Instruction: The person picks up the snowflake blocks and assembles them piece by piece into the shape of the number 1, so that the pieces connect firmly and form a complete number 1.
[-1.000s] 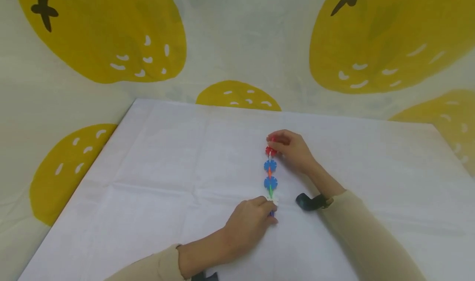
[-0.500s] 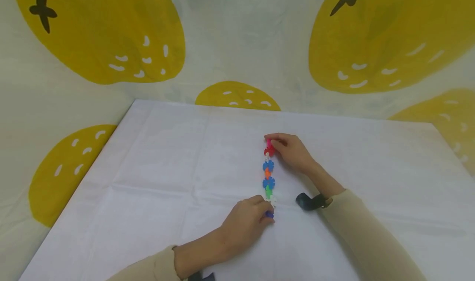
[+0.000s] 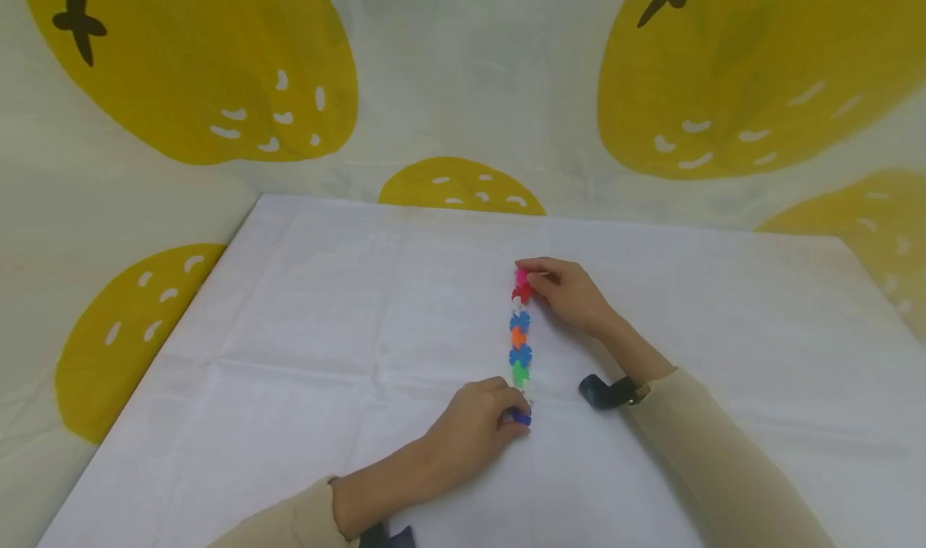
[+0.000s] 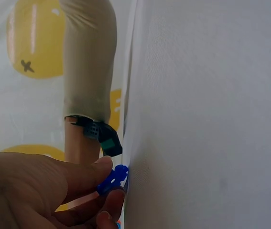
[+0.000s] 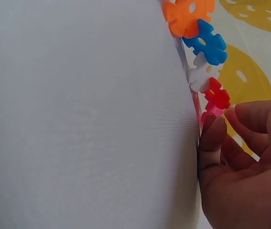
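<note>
A chain of interlocking snowflake discs runs straight away from me over the white table, linked edge to edge. At its near end my left hand [image 3: 463, 427] pinches the dark blue disc [image 4: 113, 180] between thumb and fingers. A white disc beside it is partly hidden by that hand in the head view. Green [image 3: 520, 373], blue [image 3: 520, 357], orange [image 3: 518, 337], another blue [image 5: 207, 44], white [image 5: 205, 73] and red [image 5: 218, 94] discs follow. The far end is a pink disc [image 3: 522, 277], pinched by the thumb and fingers of my right hand [image 3: 576, 295].
A white cloth [image 3: 325, 291] covers the table, with fold lines in it. Behind and to the left hangs a pale curtain [image 3: 477, 74] printed with yellow fruit. A dark wrist camera [image 3: 604, 391] sticks out from the right cuff, low over the table.
The chain has turned about its length, so the orange and green discs, edge-on before, now show more of their faces. Both ends have shifted slightly left, the left hand moving with the near end.
</note>
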The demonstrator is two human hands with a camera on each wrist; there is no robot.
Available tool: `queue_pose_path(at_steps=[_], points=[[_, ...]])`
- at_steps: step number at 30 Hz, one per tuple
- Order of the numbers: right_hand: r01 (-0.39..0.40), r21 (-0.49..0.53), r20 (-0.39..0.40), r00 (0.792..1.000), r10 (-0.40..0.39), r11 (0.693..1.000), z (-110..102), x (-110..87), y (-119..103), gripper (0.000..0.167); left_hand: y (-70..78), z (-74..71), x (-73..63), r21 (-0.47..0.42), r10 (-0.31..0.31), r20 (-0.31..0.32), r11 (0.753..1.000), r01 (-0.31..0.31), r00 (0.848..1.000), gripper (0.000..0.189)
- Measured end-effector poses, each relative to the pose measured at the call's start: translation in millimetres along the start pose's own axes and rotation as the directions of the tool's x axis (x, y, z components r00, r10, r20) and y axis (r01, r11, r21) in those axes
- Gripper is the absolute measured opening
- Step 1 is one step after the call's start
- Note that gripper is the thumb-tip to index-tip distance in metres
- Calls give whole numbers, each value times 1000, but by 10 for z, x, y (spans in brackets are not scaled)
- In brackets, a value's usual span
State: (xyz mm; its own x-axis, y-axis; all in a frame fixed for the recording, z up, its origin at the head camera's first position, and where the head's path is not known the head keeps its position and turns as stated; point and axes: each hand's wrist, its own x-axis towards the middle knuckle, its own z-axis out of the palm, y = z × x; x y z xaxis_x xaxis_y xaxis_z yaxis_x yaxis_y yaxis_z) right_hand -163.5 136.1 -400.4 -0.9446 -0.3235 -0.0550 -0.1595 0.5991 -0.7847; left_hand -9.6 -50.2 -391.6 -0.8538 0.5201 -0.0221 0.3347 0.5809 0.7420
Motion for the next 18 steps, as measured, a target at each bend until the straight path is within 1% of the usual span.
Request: queue_pose_path(at_steps=[3, 8, 11, 13, 15, 18], points=[[-16, 1, -7, 1000, 16, 1000, -14, -5, 12, 34, -18, -20, 2, -11, 4, -5, 1000, -4, 1000, 11], [-61, 13, -6, 998, 61, 998, -47, -23, 47, 35, -61, -38, -6, -9, 35, -40, 999, -36, 999, 5], [-60, 17, 5, 998, 60, 998, -63, -45, 75, 34, -82, -62, -18, -7, 41, -47, 999, -41, 998, 4], [-56, 9, 7, 998, 56, 998, -76, -68, 93, 34, -98, -100, -25, -17, 30, -62, 999, -31, 998, 7], [-54, -2, 5, 999, 54, 999, -92, -103, 110, 35, -119, -159, -25, -34, 11, -97, 999, -14, 995, 13], [-56, -22, 3, 998, 56, 998, -122, -169, 128, 35, -183, -261, -14, -51, -6, -179, 999, -3, 984, 22]])
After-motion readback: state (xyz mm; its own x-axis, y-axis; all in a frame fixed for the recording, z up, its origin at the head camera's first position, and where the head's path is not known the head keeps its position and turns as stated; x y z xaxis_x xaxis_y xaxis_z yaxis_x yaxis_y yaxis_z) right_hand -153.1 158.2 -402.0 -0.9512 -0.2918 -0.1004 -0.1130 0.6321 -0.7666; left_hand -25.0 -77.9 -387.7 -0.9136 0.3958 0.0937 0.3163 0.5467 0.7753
